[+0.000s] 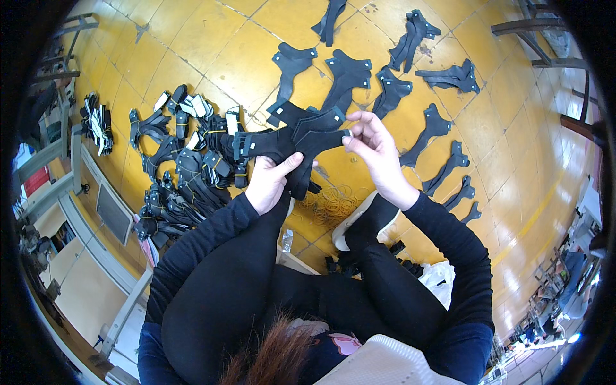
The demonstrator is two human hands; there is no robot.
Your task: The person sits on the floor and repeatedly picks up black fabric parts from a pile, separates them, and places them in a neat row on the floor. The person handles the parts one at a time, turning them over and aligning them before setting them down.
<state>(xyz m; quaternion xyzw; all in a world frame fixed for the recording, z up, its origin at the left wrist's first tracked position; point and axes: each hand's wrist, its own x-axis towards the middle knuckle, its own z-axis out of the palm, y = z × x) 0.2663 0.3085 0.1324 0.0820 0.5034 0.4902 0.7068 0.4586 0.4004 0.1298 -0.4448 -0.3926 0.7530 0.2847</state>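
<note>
My left hand [271, 183] is closed round a fanned stack of flat black Y-shaped cut pieces [314, 138], its thumb pressing on top. The pieces look like leather or fabric, with small pale labels on their ends. At the right end of the stack, my right hand [380, 154] pinches the tip of one piece between thumb and finger, its other fingers curled loosely. Beyond my hands, similar black pieces [346, 74] lie in small piles on the yellow floor, curving round to the right [428, 131].
Left of my hands, many black bundles [192, 170] are heaped, some tied with yellow bands. Loose rubber bands [330, 204] lie between my feet. A white plastic bag [438, 281] sits by my right leg. A metal-framed table [96, 237] stands at the left, and dark metal legs [529, 27] at the far right.
</note>
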